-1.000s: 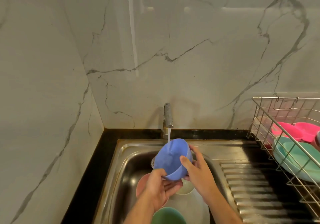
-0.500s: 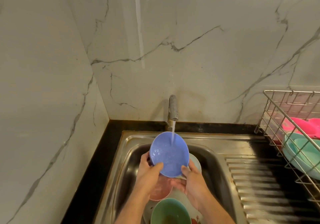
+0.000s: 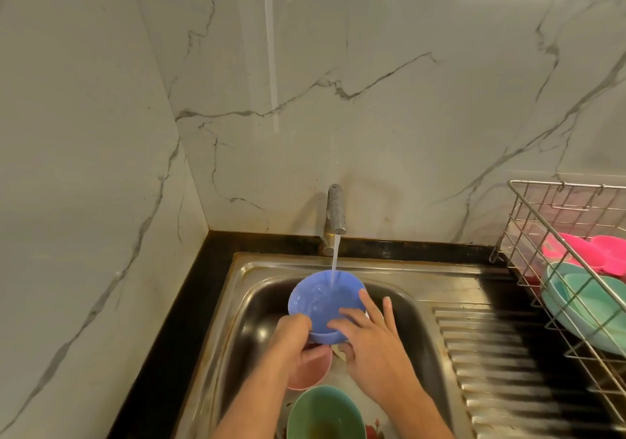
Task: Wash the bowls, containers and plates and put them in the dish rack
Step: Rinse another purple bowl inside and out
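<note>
A blue bowl [image 3: 316, 301] is held over the steel sink [image 3: 399, 271], its mouth facing up under the running water from the tap [image 3: 335, 210]. My left hand [image 3: 293, 340] grips its near left rim. The fingers of my right hand [image 3: 367, 333] lie straight inside the bowl against its inner wall. Below in the sink sit a pink bowl [image 3: 310, 371], a green bowl [image 3: 325, 413] and a floral plate [image 3: 372, 426], partly hidden by my arms.
A wire dish rack [image 3: 555, 249] stands at the right on the ribbed drainboard [image 3: 501, 364], holding teal plates [image 3: 582, 299] and pink dishes [image 3: 596, 252]. Marble walls close in the left and back. A black counter [image 3: 176, 330] borders the sink.
The bowl has turned from tilted bottom-up to mouth-up under the stream. My right hand has moved from under the rim to inside the bowl.
</note>
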